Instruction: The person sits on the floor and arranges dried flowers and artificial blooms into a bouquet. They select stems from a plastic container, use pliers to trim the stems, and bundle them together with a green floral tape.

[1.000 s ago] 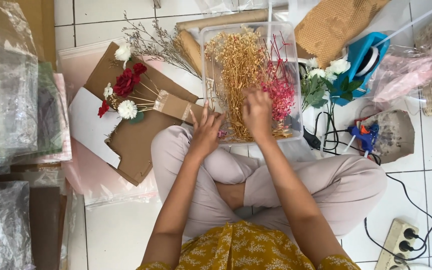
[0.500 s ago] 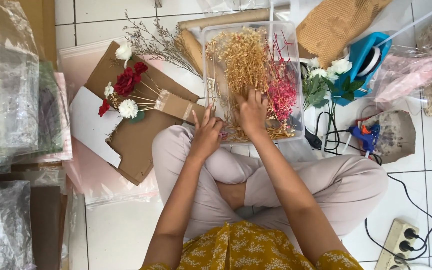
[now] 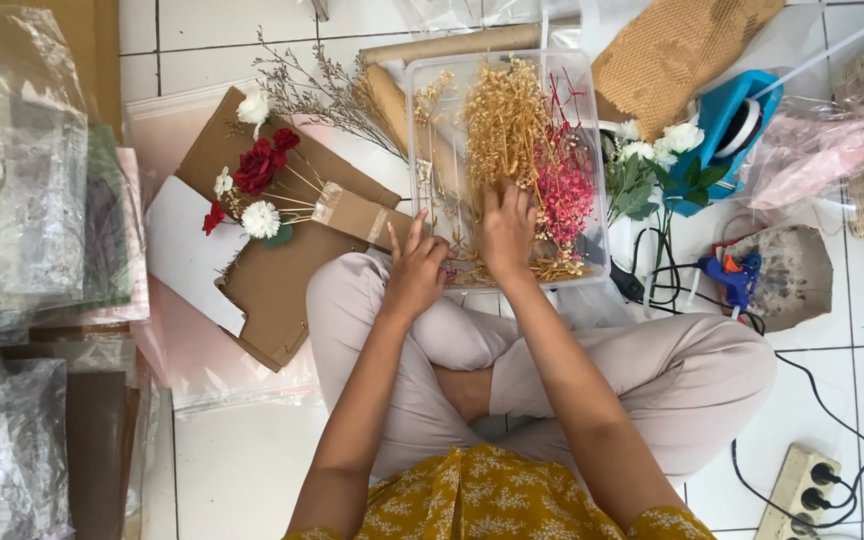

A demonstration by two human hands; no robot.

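Reaching into clear plastic tub (image 3: 592, 170) on floor ahead of crossed legs, right hand (image 3: 508, 228) fingers buried in beige dried flowers (image 3: 504, 130), grip can't tell, left hand (image 3: 416, 266) loosely curled, resting on tub's near edge, pink sprigs (image 3: 566, 190) just beside.

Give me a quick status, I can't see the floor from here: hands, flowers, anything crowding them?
Right hand in clear plastic box, fingers in beige dried flowers. Left hand at box's near edge, grip unclear. Pink dried sprigs right beside.
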